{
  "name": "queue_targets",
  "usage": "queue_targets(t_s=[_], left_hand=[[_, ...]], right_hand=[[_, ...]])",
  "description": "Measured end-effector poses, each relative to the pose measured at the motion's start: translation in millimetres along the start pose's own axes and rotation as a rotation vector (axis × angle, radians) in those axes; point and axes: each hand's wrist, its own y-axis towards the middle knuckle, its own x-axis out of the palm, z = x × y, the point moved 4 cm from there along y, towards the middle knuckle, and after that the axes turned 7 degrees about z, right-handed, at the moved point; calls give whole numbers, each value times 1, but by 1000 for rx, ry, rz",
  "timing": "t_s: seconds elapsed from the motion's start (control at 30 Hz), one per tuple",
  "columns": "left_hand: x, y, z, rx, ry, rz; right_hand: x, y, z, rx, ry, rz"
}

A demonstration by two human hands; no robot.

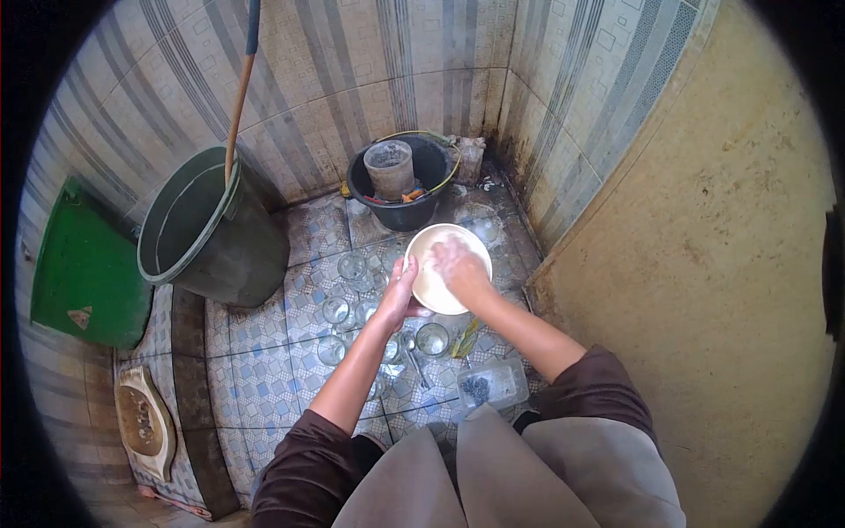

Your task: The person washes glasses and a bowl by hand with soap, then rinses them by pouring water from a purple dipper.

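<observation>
A cream-white bowl (437,297) is held up off the floor, tilted toward me. My left hand (400,295) grips its left side, thumb at the rim and fingers underneath. Inside the bowl is my right hand (458,261), its fingers smeared by motion, so whatever they hold cannot be made out. Several clear glasses (432,339) stand on the tiled floor below and left of the bowl. A metal spoon (415,359) lies among them. Close to my feet sits a clear plastic container (506,385) with something dark in it, beside a yellow-green wrapper (466,338).
A large green bucket (251,255) with a long stick (239,114) stands at left. Behind the bowl is a black basin (400,214) holding a grey pot (388,167). A squat toilet (161,440) lies lower left; a tan panel (704,290) borders the right.
</observation>
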Motion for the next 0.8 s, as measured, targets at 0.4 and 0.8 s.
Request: queue_targets(t_s=[0.4, 0.8], left_hand=[[-37, 18, 2, -183, -232, -58], [-29, 16, 10, 45, -1078, -33]], right_hand=[[-32, -2, -54, -472, 386, -246], [-38, 34, -9, 162, 1063, 194]])
